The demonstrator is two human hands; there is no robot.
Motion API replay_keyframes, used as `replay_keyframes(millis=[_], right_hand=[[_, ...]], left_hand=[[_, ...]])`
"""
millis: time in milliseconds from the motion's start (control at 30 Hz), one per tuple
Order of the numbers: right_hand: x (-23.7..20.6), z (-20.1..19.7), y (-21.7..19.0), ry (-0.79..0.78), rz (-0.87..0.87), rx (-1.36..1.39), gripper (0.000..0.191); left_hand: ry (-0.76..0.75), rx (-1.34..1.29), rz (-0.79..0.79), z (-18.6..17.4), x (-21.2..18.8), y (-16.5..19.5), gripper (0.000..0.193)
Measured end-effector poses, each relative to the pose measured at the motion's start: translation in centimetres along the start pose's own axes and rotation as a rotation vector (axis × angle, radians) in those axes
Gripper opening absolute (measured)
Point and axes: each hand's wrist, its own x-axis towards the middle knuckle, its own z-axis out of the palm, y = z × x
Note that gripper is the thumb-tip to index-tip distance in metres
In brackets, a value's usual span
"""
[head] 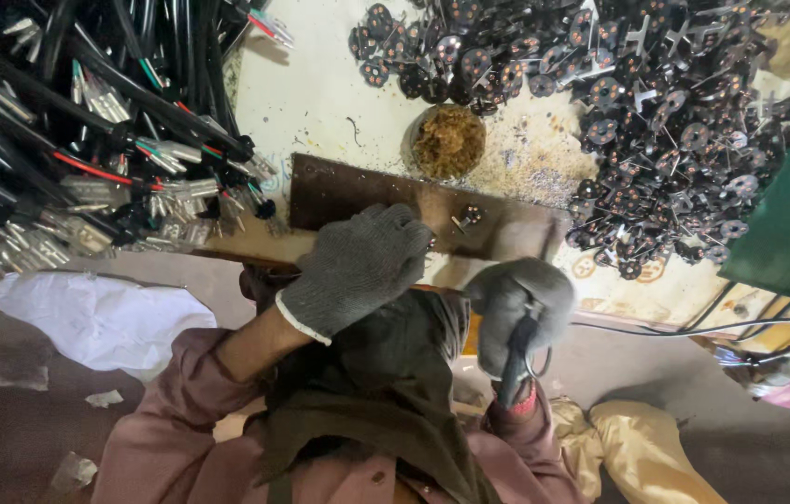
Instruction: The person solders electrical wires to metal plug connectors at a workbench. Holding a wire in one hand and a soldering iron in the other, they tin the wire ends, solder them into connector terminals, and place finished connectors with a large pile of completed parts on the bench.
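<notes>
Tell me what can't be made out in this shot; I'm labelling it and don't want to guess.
All in the head view:
- Left hand: the grey glove covers whatever lies under its palm on the brown board.
- Right hand: it grips a dark tool handle; its working end is hidden by the glove.
- Small part on the board: too small to identify.
- Cable pile: cut off by the left edge.

Both hands, left hand [358,266] and right hand [521,299], wear grey knit gloves with pale cuffs; sleeves dusty pink; dark olive scarf at chest.
</notes>
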Motion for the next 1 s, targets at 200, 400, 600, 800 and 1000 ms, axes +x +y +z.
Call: replay_keyframes(millis=[200, 400, 600, 800, 1000], right_hand=[[-0.4, 0.6, 2.5, -0.095, -0.336, -0.577, 0.016], [0.6, 1.7, 2.2, 0.03, -0.293, -0.272, 0.028], [-0.2, 0.3, 2.9, 0.217, -0.234, -0.291, 0.025], [-0.5, 0.0, 1.7, 0.092, -0.112, -0.305, 0.015], [-0.3, 1.4, 0.0, 0.15, -0.06, -0.213, 0.015]], left_hand=[[-0.044, 0.016, -0.035, 0.1, 0.2, 0.5, 0.025], [0.23, 0.299, -0.208, 1.2, -6.3, -0.1, 0.034], [0.018, 0.338, -0.064, -7.7, -0.3, 4.8, 0.033], [0.734, 0.468, 0.144, -11.1, 9.5, 11.7, 0.039], [0.228, 0.427, 0.224, -12.1, 2.7, 8.1, 0.034]])
